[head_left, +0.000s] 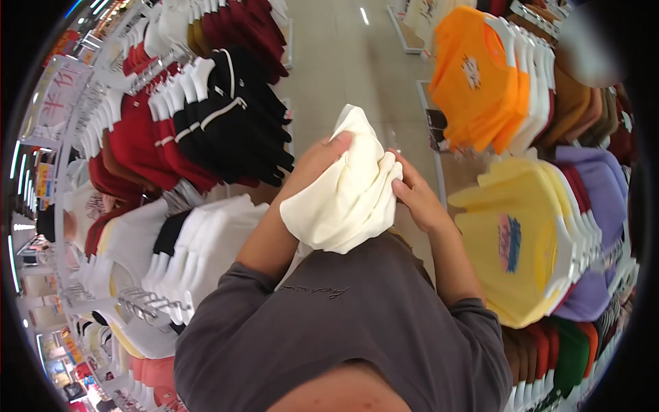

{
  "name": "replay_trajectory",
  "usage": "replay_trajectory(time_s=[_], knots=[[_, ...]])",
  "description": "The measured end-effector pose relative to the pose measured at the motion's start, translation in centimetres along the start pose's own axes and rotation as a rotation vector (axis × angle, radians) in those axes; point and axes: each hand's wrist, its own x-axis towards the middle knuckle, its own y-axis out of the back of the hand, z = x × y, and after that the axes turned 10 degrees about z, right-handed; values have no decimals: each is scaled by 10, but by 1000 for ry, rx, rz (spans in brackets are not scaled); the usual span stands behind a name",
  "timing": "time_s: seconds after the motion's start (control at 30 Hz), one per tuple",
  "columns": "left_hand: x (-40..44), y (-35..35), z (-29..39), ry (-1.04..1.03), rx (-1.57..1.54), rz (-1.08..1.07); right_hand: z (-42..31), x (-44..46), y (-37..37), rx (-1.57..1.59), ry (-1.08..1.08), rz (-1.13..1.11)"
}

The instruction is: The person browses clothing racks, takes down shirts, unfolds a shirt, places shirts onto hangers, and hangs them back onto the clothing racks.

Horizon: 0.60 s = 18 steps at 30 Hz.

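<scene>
A cream-coloured garment (343, 199), bunched and folded over itself, is held up in front of my chest. My left hand (317, 159) grips it from the left, its thumb lying on top and its other fingers hidden beneath the cloth. On the right edge, my right hand (417, 196) pinches the gathered folds between thumb and fingers. The cloth hangs loose toward my body at its lower left. What kind of garment it is cannot be made out from the folds.
Racks of hanging clothes line both sides: black tops (237, 117) and white tops (213, 240) on the left, orange sweatshirts (473, 75) and yellow sweatshirts (515, 233) on the right. Between them runs a pale tiled aisle floor (336, 62).
</scene>
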Motion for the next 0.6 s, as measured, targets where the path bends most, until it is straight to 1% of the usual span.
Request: replay_trajectory(time_s=[0.03,0.1,0.17,0.2,0.23,0.3,0.37,0.4,0.43,0.5,0.6], knots=[[8,-3,11,-31,25,2,-4,20,-3,-56,5,15],[26,-8,36,-48,31,35,-27,49,-2,-16,-12,1],[48,-15,56,-171,-34,128,-44,84,18,-82,14,-60],[60,-15,64,-188,-41,130,-52,99,24,-55,73,16],[70,-11,71,-219,-48,139,-58,115,35,-65,71,-2],[89,1,78,-256,-78,172,-67,148,60,-20,267,101],[108,14,79,-300,70,209,-82,167,70,50,280,256],[115,18,75,-300,60,221,-87,174,78,58,335,261],[125,20,70,-277,24,225,-91,179,80,54,331,257],[148,28,64,-252,-6,210,-101,187,86,236,397,221],[177,35,60,-96,77,179,-107,204,87,273,351,244]])
